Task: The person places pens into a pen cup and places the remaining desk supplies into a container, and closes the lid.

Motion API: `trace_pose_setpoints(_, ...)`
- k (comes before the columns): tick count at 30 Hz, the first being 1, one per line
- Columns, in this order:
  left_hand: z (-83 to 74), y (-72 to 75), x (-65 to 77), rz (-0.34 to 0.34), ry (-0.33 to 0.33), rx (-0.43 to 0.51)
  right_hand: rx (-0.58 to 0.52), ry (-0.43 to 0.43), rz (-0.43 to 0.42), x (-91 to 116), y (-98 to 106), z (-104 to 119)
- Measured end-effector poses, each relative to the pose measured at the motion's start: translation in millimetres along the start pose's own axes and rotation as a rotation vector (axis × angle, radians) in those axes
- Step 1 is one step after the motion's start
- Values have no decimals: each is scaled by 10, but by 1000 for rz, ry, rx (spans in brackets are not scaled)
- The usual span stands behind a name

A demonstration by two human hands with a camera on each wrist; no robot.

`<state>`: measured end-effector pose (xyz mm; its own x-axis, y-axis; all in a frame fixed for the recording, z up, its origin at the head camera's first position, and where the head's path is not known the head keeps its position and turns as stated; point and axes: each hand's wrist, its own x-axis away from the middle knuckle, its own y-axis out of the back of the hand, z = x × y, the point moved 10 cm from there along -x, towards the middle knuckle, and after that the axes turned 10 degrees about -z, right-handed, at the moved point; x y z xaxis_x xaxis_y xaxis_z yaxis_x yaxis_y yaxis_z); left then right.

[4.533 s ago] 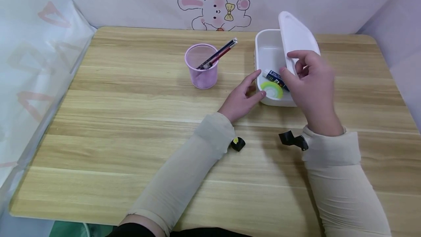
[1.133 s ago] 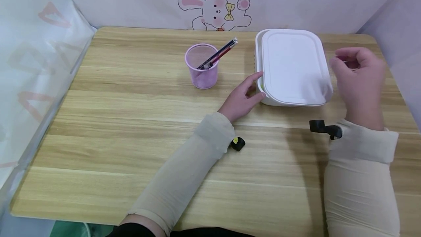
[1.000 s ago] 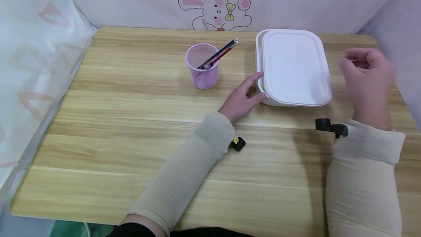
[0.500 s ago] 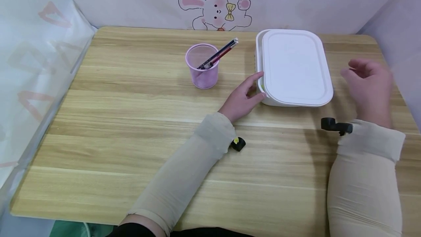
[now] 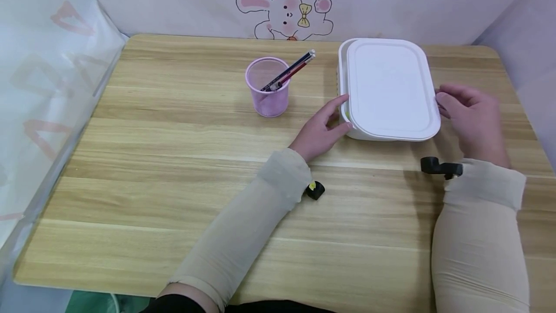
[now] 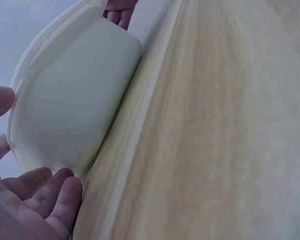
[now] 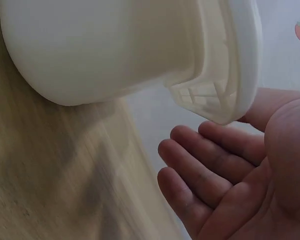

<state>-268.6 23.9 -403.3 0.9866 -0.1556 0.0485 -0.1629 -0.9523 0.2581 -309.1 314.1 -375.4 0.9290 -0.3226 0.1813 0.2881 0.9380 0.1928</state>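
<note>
A white plastic box [image 5: 343, 71] stands at the table's back right. Its white lid [image 5: 393, 88] lies on top, shifted to the right, so a strip of the box's left rim shows. My left hand [image 5: 318, 133] rests its thumb and fingertips against the box's left side, near the front corner. At the lid's right edge is my right hand [image 5: 475, 117]. In the right wrist view the right thumb touches the overhanging lid edge, and the other fingers extend loosely below it. A trace of yellow-green shows through the left gap; the remaining contents are covered.
Left of the box stands a purple cup [image 5: 268, 103] with pencils [image 5: 288, 71] leaning in it. The wooden table [image 5: 173, 168] meets a printed cloth [image 5: 173, 4] behind. A black wrist mount [image 5: 440, 166] juts from the right sleeve.
The lid was tilted up in my right hand, showing a glue stick and a yellow-green ring; it now covers them. My right hand moved right, then back to the lid's edge. The left stayed.
</note>
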Motion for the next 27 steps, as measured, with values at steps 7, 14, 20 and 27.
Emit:
trace_pose_setpoints(7,3,6,2,-2,3,-12,101,29,6,31,-103,27)
trace_pose_setpoints(14,-5,1,0,-5,6,-13,60,-24,-3,52,-143,11)
trace_pose_setpoints(20,0,16,-1,-16,25,35,15,-51,-66,57,-152,10)
trace_pose_setpoints(27,-12,30,-3,-15,16,63,-49,-72,-145,34,-145,-19)
